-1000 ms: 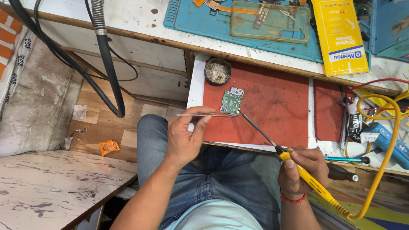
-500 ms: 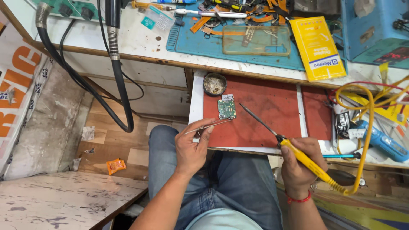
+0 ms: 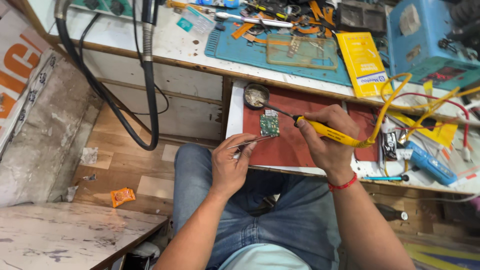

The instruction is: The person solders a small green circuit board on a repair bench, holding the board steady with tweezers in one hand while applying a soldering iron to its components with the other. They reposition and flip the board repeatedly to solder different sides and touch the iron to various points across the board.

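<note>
While the left hand (image 3: 227,167) pinches thin metal tweezers (image 3: 250,142) toward the small green circuit board (image 3: 269,125) near the red mat's (image 3: 300,150) left edge, the right hand (image 3: 325,137) grips a yellow-handled soldering iron (image 3: 327,132), tip in the round tin (image 3: 256,95). The board looks light, stiff and fragile; best held by its edges.
</note>
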Action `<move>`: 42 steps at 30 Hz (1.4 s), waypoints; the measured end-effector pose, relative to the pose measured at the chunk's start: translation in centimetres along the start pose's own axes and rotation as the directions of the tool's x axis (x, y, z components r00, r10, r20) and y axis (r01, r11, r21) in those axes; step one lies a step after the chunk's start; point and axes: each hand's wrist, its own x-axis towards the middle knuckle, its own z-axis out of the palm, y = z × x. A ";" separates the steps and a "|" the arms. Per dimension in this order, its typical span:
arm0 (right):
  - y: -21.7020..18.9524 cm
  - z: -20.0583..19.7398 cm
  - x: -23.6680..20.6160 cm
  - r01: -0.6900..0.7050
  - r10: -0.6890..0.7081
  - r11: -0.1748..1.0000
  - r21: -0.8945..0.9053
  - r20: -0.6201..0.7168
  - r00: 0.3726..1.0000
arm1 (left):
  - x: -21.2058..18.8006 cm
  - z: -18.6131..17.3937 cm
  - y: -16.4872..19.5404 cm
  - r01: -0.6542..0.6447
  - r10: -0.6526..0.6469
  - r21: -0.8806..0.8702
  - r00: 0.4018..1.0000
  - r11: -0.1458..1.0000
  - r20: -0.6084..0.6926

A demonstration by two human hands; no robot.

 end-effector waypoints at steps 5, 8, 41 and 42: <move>1.1 0.3 2.8 0.021 -0.018 0.999 -0.037 0.081 0.997 | 1.4 0.5 -0.7 0.036 -0.036 0.011 0.999 0.999 0.009; 2.6 0.5 3.7 0.040 -0.034 0.998 -0.050 0.109 0.993 | 2.3 1.1 -1.2 0.037 -0.037 0.008 0.999 0.999 0.014; 15.0 -1.6 -9.0 -0.039 0.188 0.871 0.490 -0.260 0.947 | 5.9 5.7 -5.4 0.073 -0.070 -0.068 0.996 0.995 0.045; 15.0 -1.5 -9.0 -0.037 0.186 0.869 0.493 -0.257 0.948 | 6.0 5.7 -5.5 0.067 -0.064 -0.061 0.997 0.996 0.047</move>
